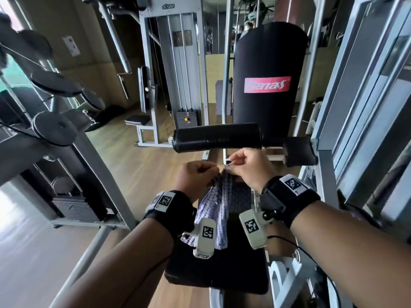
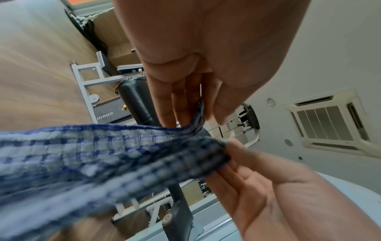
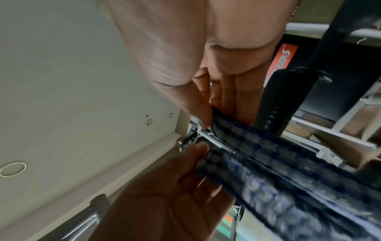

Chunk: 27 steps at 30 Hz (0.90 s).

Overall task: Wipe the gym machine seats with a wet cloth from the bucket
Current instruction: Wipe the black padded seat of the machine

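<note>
- Head view: we see both hands raised over the black seat (image 1: 222, 270), with the cloth (image 1: 219, 203), checked blue and white, hanging between them above the seat. The left hand (image 1: 195, 176) and right hand (image 1: 246, 167) each pinch its top edge, close together. Behind stand a black roller pad (image 1: 218, 137) and a tall black back pad (image 1: 266, 81) whose red label (image 1: 267, 84) reads "Ganas". A farther weight machine (image 1: 171, 70) carries a small logo too blurred to read.
- Left wrist view: we see the left hand (image 2: 198, 53) with fingers (image 2: 163, 104) and thumb closed on the cloth (image 2: 103, 156) edge; the right hand (image 2: 278, 187) pinches the folded end below.
- Right wrist view: we see the right hand (image 3: 195, 48) pinching the cloth (image 3: 257, 154) between thumb and fingers (image 3: 230, 101); the left hand (image 3: 164, 203) curls on a rolled fold. The label (image 3: 282, 58) shows only "as".
</note>
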Tool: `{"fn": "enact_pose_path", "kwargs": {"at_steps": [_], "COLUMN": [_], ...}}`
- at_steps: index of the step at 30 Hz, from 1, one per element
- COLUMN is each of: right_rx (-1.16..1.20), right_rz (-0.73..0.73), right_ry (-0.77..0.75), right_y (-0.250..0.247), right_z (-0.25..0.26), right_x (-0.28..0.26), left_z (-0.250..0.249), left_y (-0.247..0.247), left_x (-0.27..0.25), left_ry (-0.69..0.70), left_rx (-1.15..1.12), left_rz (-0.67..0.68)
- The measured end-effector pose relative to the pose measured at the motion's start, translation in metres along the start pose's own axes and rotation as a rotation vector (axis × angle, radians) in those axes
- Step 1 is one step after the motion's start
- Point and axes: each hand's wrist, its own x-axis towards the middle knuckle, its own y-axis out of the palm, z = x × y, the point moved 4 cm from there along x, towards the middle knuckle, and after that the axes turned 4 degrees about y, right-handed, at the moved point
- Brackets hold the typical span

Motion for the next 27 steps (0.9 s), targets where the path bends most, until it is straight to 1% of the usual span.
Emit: {"fn": "enact_pose_path", "kwargs": {"at_steps": [1, 2, 4, 5, 8, 10, 11, 12, 13, 14, 15, 16, 17, 18, 21, 23, 27], "right_rx": [0.051, 0.165, 0.465, 0.56, 0.685, 0.704, 0.641, 0.489, 0.257, 0.034, -0.14, -0.243, -0.277, -0.253, -0.08, -0.097, -0.255], "right_rz": [0.019, 0.049, 0.162, 0.213, 0.319, 0.316, 0.28, 0.218, 0.172, 0.184, 0.241, 0.306, 0.36, 0.396, 0.444, 0.442, 0.535], "right_ry": [0.036, 0.092, 0.218, 0.253, 0.285, 0.294, 0.271, 0.208, 0.103, -0.002, -0.078, -0.126, -0.149, -0.156, -0.125, -0.133, -0.126], "right_y": [0.005, 0.011, 0.023, 0.026, 0.031, 0.034, 0.034, 0.032, 0.03, 0.031, 0.035, 0.04, 0.043, 0.047, 0.052, 0.054, 0.063], "right_z": [0.001, 0.001, 0.003, 0.003, 0.003, 0.001, -0.002, -0.005, -0.007, -0.009, -0.012, -0.015, -0.019, -0.023, -0.024, -0.023, -0.028], "right_x": [-0.004, -0.008, -0.017, -0.019, -0.026, -0.028, -0.028, -0.027, -0.026, -0.027, -0.028, -0.029, -0.031, -0.032, -0.035, -0.035, -0.035], "left_z": [-0.003, -0.005, -0.003, -0.001, 0.006, 0.005, 0.004, 0.005, 0.003, 0.001, -0.001, -0.003, -0.005, -0.004, -0.001, 0.002, 0.008], "left_y": [0.002, 0.002, -0.003, -0.006, -0.012, -0.015, -0.018, -0.02, -0.022, -0.023, -0.024, -0.025, -0.026, -0.027, -0.033, -0.038, -0.044], "left_x": [-0.003, -0.005, -0.007, -0.008, -0.009, -0.01, -0.011, -0.011, -0.013, -0.014, -0.016, -0.017, -0.017, -0.017, -0.016, -0.016, -0.019], "left_ry": [0.002, 0.015, 0.008, 0.005, 0.016, 0.045, 0.06, 0.068, 0.071, 0.068, 0.062, 0.057, 0.05, 0.037, -0.007, -0.033, -0.069], "left_rx": [-0.012, -0.008, 0.066, 0.089, 0.143, 0.195, 0.227, 0.26, 0.277, 0.257, 0.21, 0.165, 0.142, 0.134, 0.121, 0.077, 0.041], "left_rz": [0.021, 0.032, 0.003, -0.022, -0.025, -0.013, -0.006, 0.007, 0.029, 0.058, 0.09, 0.118, 0.143, 0.165, 0.2, 0.199, 0.201]}}
